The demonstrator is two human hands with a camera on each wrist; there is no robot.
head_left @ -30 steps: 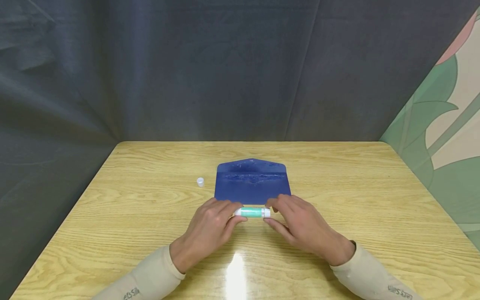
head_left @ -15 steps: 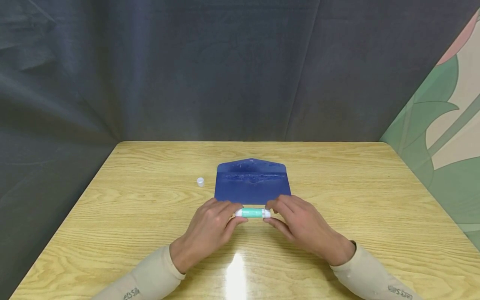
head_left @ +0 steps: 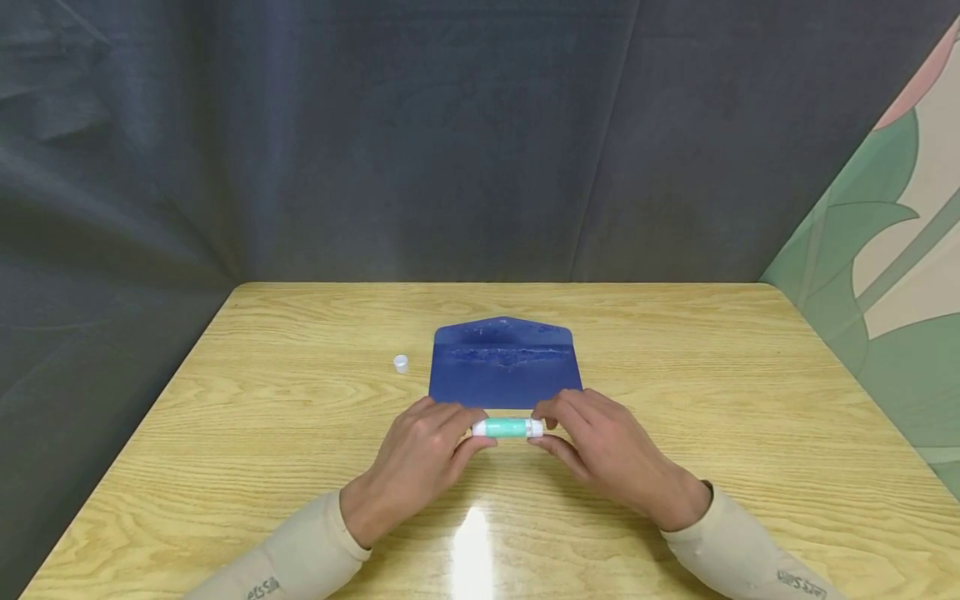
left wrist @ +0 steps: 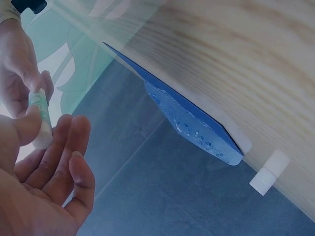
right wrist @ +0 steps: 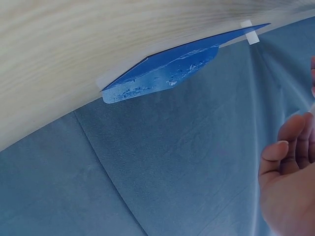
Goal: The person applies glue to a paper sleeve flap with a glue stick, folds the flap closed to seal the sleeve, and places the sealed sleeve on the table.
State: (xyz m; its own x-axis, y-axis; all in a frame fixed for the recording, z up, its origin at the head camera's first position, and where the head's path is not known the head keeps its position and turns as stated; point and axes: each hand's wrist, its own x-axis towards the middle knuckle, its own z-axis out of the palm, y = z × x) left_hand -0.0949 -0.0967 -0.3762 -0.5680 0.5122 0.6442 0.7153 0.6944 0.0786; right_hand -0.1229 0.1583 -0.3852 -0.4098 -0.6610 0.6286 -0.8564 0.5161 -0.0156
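My left hand (head_left: 420,450) and right hand (head_left: 607,450) pinch opposite ends of a glue stick (head_left: 506,427), a white tube with a green label. It lies crosswise in front of me, in line with the near edge of a dark blue envelope (head_left: 502,383). The envelope's flap is unfolded away from me, with whitish smears on it. In the left wrist view the glue stick (left wrist: 40,110) spans from the left thumb to the right fingers. The right wrist view leaves the stick out of sight; curled fingers (right wrist: 293,147) show at its right edge.
A small white cap (head_left: 401,364) stands on the wooden table (head_left: 285,400), left of the envelope. Dark cloth (head_left: 420,150) hangs behind the table and along its left side. A leaf-patterned surface (head_left: 900,250) borders the right side.
The glue stick has shifted very slightly right and towards me, with the fingers at its ends. The envelope and cap have stayed in place.
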